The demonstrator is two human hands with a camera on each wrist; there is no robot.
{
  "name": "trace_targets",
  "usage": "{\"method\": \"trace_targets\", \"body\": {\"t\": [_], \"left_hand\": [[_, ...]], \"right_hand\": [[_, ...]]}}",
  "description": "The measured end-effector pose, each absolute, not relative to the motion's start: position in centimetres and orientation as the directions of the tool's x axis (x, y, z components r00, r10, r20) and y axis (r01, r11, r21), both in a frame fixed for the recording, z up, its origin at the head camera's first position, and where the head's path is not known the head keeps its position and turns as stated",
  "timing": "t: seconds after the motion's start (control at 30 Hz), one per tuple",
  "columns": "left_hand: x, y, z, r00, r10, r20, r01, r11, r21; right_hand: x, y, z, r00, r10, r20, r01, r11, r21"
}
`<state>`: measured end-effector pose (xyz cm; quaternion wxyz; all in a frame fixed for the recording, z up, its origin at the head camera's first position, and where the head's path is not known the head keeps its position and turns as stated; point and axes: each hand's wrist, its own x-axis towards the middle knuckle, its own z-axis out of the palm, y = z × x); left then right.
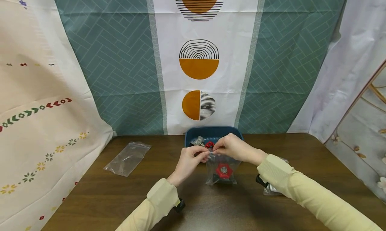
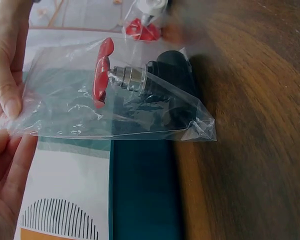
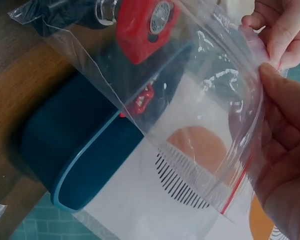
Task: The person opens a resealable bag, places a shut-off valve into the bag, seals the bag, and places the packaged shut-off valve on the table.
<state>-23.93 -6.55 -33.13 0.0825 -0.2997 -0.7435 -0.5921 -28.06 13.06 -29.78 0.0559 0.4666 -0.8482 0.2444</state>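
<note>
A clear zip bag (image 1: pixel 212 164) stands upright on the table, its zip edge at the top with a red line along it. Inside lies a valve with a red handwheel (image 1: pixel 223 171), a metal stem and a black body (image 2: pixel 172 82). My left hand (image 1: pixel 193 160) pinches the bag's top edge between thumb and fingers. Close beside it, the right hand (image 1: pixel 236 148) pinches the same edge, a little to the right. Both sets of fingertips nearly meet at the zip.
Behind the bag stands a blue bin (image 1: pixel 188 137) holding red-handled valves (image 1: pixel 209 144). A flat clear bag (image 1: pixel 128 159) lies at left. Another bagged item (image 1: pixel 269 190), with white in it, lies partly under the right forearm. A patterned curtain (image 1: pixel 120 73) hangs behind the table.
</note>
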Motion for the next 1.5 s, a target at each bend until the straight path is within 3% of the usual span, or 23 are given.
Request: {"method": "trace_targets", "body": {"t": [0.17,0.4,0.77,1.07,1.5], "left_hand": [[-23.87,-6.42,-33.23,-0.777,0.345,0.527,0.592,0.113,0.798],[-23.6,-6.3,-33.37,-0.745,0.318,0.586,0.647,0.131,0.751],[-23.52,-6.25,-33.44,-0.76,0.301,0.576,0.633,0.144,0.761],[-23.64,-6.3,-33.44,-0.734,0.321,0.599,0.663,0.144,0.735],[-23.46,-6.36,-33.28,-0.73,0.345,0.59,0.664,0.154,0.732]], "right_hand": [[-28.21,13.19,-29.82,-0.515,-0.778,0.36,-0.846,0.392,-0.362],[-28.14,13.24,-30.17,-0.56,-0.749,0.354,-0.814,0.418,-0.403],[-27.78,13.34,-30.05,-0.554,-0.76,0.34,-0.817,0.418,-0.397],[-27.76,13.29,-29.93,-0.622,-0.711,0.329,-0.765,0.46,-0.451],[-27.57,13.12,-29.82,-0.577,-0.73,0.365,-0.809,0.453,-0.374]]}}
